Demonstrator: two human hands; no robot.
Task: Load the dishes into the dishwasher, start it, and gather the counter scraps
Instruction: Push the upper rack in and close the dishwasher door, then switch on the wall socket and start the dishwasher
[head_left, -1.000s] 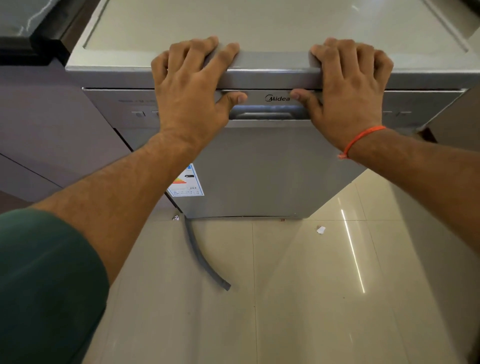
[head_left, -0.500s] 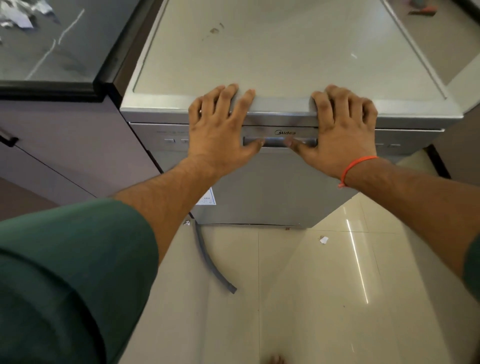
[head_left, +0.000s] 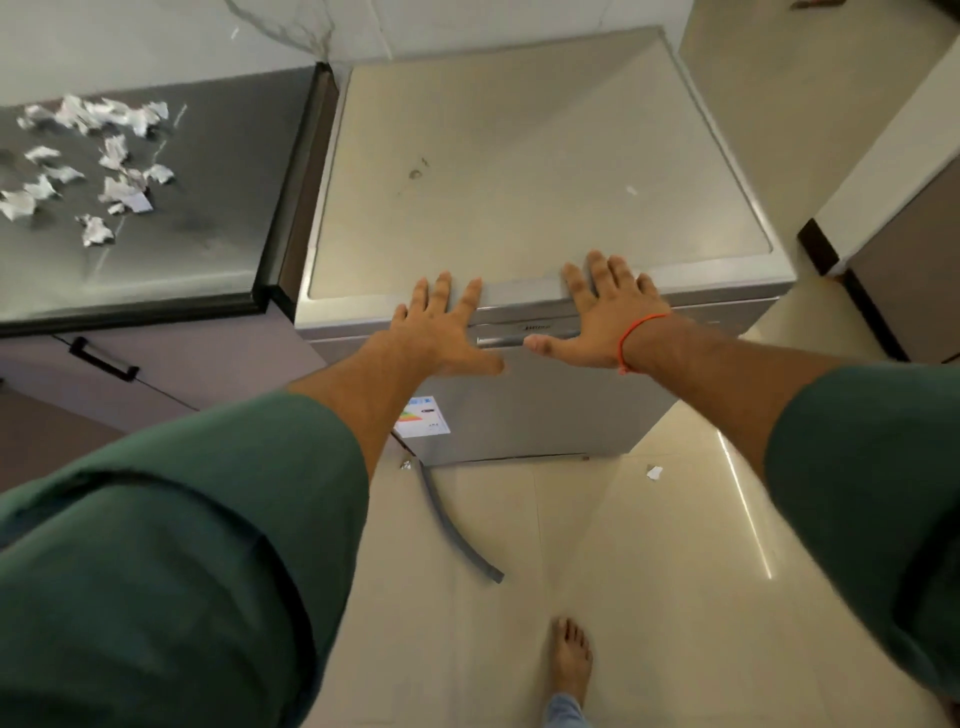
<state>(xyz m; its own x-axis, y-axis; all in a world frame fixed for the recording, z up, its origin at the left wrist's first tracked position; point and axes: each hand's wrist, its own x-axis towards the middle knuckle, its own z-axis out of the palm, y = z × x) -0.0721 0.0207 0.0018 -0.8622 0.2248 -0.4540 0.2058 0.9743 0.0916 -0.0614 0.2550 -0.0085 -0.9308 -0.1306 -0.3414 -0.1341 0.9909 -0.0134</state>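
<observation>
While spread straight, both hands' fingers (head_left: 451, 296) touch the dishwasher (head_left: 519, 171) front edge.

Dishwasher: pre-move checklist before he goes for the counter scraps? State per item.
1. Dishwasher door closed: ok, the front panel sits flush under the top edge.
2. Cycle started: cannot tell, the control strip is blurred and partly behind the hands.
3. Left hand free: ok, fingers straight, holding nothing.
4. Right hand free: ok, fingers spread flat at the front edge, holding nothing.
5. Paper scraps located: ok, scattered on the dark counter left of the dishwasher, not yet gathered.
6. Floor clear underfoot: not ok, a grey hose lies on the tiles near the bare foot.
</observation>
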